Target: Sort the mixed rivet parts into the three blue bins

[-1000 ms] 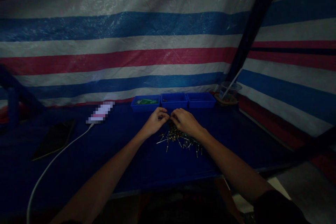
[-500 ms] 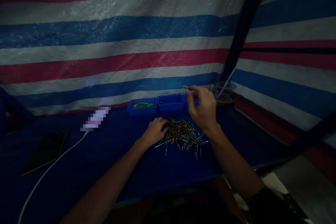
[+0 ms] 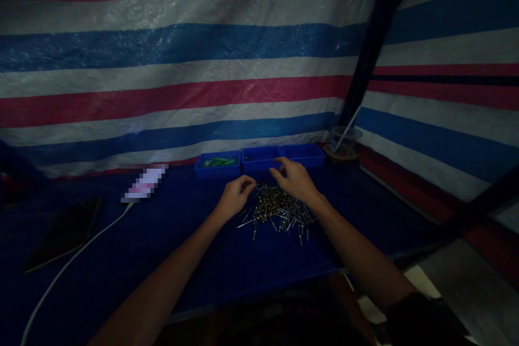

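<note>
A loose pile of small metal pieces (image 3: 279, 208), brass-coloured and silver with thin pins, lies on the dark blue table (image 3: 251, 265). At its upper left edge my left hand (image 3: 235, 194) has thumb and fingers pinched together; a small dark piece seems to show at the tips, too dim to name. My right hand (image 3: 295, 178) hovers over the pile's upper right side, fingers apart, and nothing shows between them. Behind are three blue trays: the left one (image 3: 217, 173) holds green items, the middle one (image 3: 261, 165) a small metal piece, and the right one (image 3: 306, 162) stands beside it.
On the left are a blurred bright phone (image 3: 146, 184) with a white cable (image 3: 77, 254) and a dark flat device (image 3: 65, 235). A clear cup (image 3: 344, 140) with a white stick stands at the back right. Striped sheeting (image 3: 182, 81) hangs behind.
My right hand has come down and left from the right tray toward the pile, and the yellowish piece at its fingertips no longer shows. My left hand has closed and shifted slightly left.
</note>
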Motion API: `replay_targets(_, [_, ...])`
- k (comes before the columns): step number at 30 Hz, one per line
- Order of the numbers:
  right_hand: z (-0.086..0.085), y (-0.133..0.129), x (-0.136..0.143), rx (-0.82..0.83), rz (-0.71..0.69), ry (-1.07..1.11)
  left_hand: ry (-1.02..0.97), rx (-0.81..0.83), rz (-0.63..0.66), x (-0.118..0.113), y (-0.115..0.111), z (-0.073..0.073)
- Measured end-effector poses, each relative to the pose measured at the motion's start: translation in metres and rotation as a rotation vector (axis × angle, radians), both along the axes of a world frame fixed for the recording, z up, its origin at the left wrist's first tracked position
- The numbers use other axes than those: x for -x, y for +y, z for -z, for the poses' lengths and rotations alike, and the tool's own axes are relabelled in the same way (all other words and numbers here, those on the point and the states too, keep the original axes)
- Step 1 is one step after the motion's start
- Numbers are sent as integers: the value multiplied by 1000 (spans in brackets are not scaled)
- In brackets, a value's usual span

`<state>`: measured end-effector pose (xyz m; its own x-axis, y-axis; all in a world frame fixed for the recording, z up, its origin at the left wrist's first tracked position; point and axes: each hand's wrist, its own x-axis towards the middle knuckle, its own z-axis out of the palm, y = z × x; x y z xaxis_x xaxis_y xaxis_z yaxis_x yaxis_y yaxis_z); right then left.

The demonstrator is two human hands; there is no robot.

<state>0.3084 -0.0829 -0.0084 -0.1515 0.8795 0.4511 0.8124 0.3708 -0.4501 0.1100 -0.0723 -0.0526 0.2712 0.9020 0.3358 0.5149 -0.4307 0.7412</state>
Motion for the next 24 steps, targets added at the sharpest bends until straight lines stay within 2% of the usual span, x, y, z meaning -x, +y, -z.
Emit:
replay_targets(2, [8, -3, 14, 14, -158, -42, -170, 78, 28, -1, 1, 0])
replay_targets(4, [14, -7, 23, -11, -242, -113, -265, 132, 50, -1, 1, 0])
replay_targets(9, [15, -11, 29, -48, -259, -252, -306, 187, 74, -3, 0, -2])
replay_targets(11, [12, -12, 27, -108, -248, -228, -293, 179, 76, -4, -2, -3])
replay_targets(13, [5, -15, 23, -282, -226, -91, -212, 115, 64, -4, -5, -3])
replay_targets(18, [-27, -46, 8, -1075, -148, 451, 238, -136, 70, -6, -13, -1])
replay_targets(20, [-39, -60, 2, -1299, -142, 561, 339, -173, 60, -7, -15, 2])
replay_targets(22, [-48, -64, -3, -1416, -129, 586, 390, -168, 46, -8, -15, 4])
replay_targets(24, [-49, -57, -6, -1384, -57, 506, 421, -161, 41, -8, -15, 4])
